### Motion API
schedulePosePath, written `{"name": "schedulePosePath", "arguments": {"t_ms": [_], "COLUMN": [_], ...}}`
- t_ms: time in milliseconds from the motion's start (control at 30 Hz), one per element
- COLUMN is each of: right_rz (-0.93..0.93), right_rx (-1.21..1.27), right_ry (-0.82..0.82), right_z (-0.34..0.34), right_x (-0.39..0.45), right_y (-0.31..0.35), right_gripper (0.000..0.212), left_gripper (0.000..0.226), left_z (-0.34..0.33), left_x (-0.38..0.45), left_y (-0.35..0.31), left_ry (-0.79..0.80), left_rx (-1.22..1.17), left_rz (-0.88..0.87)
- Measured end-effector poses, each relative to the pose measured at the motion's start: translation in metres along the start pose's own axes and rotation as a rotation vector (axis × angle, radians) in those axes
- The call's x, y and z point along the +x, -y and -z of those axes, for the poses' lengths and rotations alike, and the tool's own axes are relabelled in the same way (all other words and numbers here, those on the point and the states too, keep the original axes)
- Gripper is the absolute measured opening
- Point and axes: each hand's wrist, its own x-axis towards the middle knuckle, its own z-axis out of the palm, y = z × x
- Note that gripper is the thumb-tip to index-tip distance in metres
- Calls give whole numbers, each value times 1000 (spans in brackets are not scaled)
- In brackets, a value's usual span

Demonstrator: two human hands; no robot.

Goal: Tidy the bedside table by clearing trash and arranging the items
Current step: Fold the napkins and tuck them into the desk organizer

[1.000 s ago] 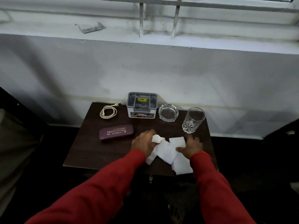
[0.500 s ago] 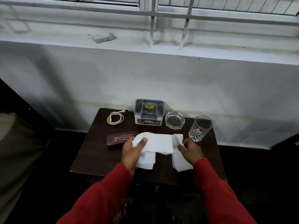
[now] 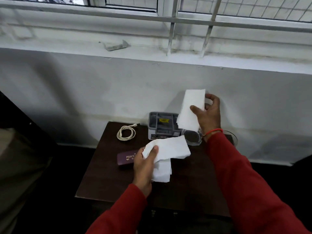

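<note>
Above the dark wooden bedside table (image 3: 108, 176) my left hand (image 3: 145, 164) grips a bunch of white tissues (image 3: 167, 152) that hang down from it. My right hand (image 3: 208, 114) is raised higher, near the wall, and pinches one white tissue sheet (image 3: 190, 110) between thumb and fingers. That sheet covers part of the grey organiser box (image 3: 160, 125) at the table's back edge. A maroon spectacle case (image 3: 125, 158) lies left of my left hand, partly hidden by it.
A coiled white cable (image 3: 126, 133) lies at the back left of the table. A glass ashtray (image 3: 192, 137) sits right of the grey box. The drinking glass (image 3: 233, 137) is mostly hidden behind my right sleeve. The white wall and window sill rise directly behind.
Both hands have lifted the tissues off the table. The right hand has risen towards the wall with one sheet, and the left holds the others just above the surface.
</note>
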Motion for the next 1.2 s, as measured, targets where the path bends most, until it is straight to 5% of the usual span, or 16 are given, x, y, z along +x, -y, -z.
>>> {"name": "schedulePosePath", "arguments": {"t_ms": [500,900,1200], "right_rz": [229,-82,57], "right_rx": [-215,-287,-468], "right_ry": [-166,6,2], "right_z": [-52,-52,-52], "right_x": [7,13,9], "right_y": [-39,-49,-54], "right_gripper": [48,40,34], "left_gripper": [12,17,16], "left_z": [7,6,6], "left_x": [14,8,8], "left_y": [-1,-6,-4], "left_ry": [-6,13,17], "left_rx": [42,-6,-15], "left_rz": [-45,-7,5]}}
